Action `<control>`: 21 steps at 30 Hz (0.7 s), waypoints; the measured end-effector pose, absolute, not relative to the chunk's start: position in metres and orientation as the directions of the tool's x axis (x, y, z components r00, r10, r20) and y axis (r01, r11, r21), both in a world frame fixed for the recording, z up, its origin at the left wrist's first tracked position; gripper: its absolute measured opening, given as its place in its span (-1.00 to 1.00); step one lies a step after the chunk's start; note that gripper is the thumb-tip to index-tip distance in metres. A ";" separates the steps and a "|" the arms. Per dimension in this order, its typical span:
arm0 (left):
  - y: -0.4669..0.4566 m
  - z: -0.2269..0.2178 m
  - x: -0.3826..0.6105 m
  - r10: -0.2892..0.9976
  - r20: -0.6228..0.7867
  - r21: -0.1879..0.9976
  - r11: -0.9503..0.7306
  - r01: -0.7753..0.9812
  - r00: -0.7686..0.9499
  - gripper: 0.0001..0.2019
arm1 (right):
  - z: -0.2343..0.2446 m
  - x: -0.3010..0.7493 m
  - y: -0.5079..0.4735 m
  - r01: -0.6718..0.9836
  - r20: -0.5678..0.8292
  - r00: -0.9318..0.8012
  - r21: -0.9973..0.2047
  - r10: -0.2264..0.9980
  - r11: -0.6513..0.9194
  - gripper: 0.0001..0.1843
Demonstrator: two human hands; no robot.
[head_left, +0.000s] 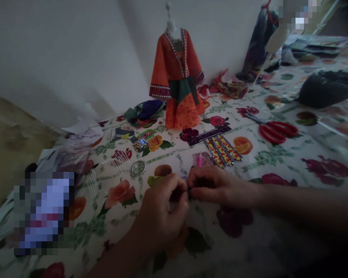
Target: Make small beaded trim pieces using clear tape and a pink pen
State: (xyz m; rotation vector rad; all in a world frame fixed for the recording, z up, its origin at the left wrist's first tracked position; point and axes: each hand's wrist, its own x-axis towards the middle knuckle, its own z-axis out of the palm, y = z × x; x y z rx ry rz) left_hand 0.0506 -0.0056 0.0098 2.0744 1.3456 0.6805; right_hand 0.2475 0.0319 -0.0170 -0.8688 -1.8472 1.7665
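My left hand (pixel 166 204) and my right hand (pixel 217 185) meet fingertip to fingertip above the patterned tablecloth (pixel 104 239). Both are closed in a pinch, and whatever lies between the fingers is too small and dark to make out. Just beyond my right hand a pink pen-like stick (pixel 200 159) points upward. Farther back lie yellow patterned strips (pixel 223 150) with beaded edges, under a dark purple beaded band (pixel 209 135). A small orange and green dress (pixel 176 81) with beaded trim stands on a little white dress form behind them.
Red-handled scissors (pixel 278 131) lie at the right, with a black plastic bag (pixel 327 88) beyond. Strings of small beads (pixel 93 184), a round tin-like disc (pixel 138 167) and folded dark fabric (pixel 146 111) are on the left. A blurred-out device (pixel 46 214) sits at the near left.
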 end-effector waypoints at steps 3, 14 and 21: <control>-0.006 0.010 0.050 0.920 0.112 0.694 -0.342 0.633 0.375 -0.90 | -0.016 0.246 0.033 0.154 -0.093 -0.698 -0.988 0.710 0.023 -0.89; -0.006 0.009 0.052 0.923 0.103 0.684 -0.337 0.647 0.371 -0.90 | -0.017 0.246 0.030 0.150 -0.098 -0.699 -0.989 0.708 0.011 -0.95; -0.006 0.008 0.051 0.923 0.108 0.674 -0.340 0.655 0.368 -0.89 | -0.017 0.245 0.030 0.141 -0.097 -0.705 -0.990 0.702 0.005 -0.96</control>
